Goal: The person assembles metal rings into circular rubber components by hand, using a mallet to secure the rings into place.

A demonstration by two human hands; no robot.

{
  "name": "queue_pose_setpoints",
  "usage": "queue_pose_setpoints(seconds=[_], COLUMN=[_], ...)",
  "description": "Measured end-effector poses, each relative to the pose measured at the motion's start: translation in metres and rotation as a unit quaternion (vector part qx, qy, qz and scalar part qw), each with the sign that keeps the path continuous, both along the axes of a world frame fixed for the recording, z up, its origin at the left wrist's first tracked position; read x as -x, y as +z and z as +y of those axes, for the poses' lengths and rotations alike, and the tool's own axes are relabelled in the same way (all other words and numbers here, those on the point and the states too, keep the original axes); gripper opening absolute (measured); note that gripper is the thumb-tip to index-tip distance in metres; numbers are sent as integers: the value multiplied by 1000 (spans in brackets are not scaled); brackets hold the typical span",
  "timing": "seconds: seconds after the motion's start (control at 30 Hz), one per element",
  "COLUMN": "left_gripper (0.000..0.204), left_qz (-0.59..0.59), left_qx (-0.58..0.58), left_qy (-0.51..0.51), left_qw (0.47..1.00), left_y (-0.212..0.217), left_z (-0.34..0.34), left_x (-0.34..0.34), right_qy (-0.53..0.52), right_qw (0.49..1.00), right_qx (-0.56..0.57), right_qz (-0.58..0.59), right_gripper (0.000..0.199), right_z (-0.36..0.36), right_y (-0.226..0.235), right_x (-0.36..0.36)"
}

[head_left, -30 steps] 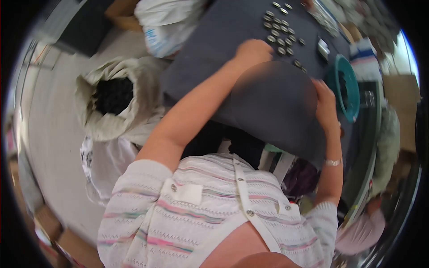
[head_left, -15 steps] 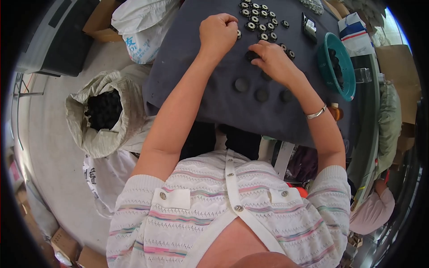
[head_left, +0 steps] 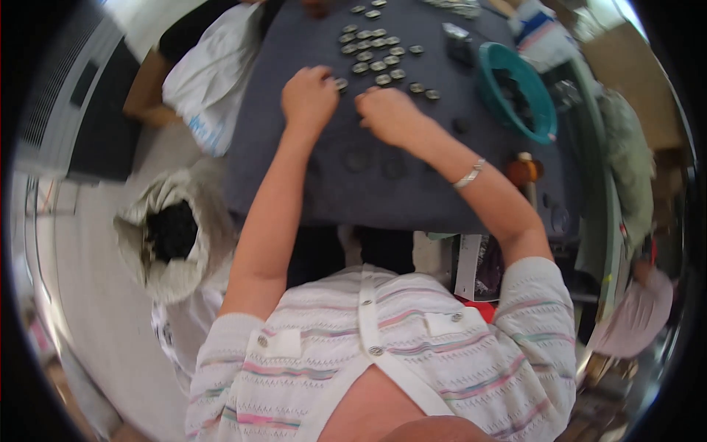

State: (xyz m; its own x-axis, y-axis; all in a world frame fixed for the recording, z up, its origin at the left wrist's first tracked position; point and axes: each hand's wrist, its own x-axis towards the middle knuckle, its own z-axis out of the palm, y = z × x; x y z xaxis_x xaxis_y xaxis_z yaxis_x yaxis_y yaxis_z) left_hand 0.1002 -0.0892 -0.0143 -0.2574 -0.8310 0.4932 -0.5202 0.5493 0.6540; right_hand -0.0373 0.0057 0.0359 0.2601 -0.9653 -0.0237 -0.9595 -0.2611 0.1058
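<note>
In the head view, a round, metal-faced disc lies on the table just right of the left hand, farther from the right hand; whether their curled fingers pinch anything, I cannot tell.

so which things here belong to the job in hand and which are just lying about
Likely in the job:
- silver-ringed black discs near left hand and right hand
- plain black discs
- teal basket of black pieces

Seemingly just lying about:
- amber bottle
- white plastic bag
- cardboard box
</note>
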Motion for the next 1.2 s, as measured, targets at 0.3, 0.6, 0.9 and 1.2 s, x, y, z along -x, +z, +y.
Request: queue_pose_setpoints(seconds=[0.3, 0.6, 0.9, 1.2], left_gripper=[24, 19, 20, 25], left_qz=[-173, -175, -147, -187], left_qx=[13, -19, 4, -68], left_qy=[-16, -54, -71, -69], left_qw=[985, 983, 987, 978], left_y=[10, 14, 14, 18], left_z=[17, 15, 15, 9], left_x=[-4, -1, 0, -7], right_qy=[-216, -474, -398, -278], right_qw=[945, 859, 916, 902], right_qx=[242, 66, 46, 200], right_qz=[-36, -185, 15, -264], right_gripper=[26, 30, 18, 17], right_z=[57, 78, 68, 38], right_y=[75, 28, -3, 87], right_x=[139, 295, 345, 202])
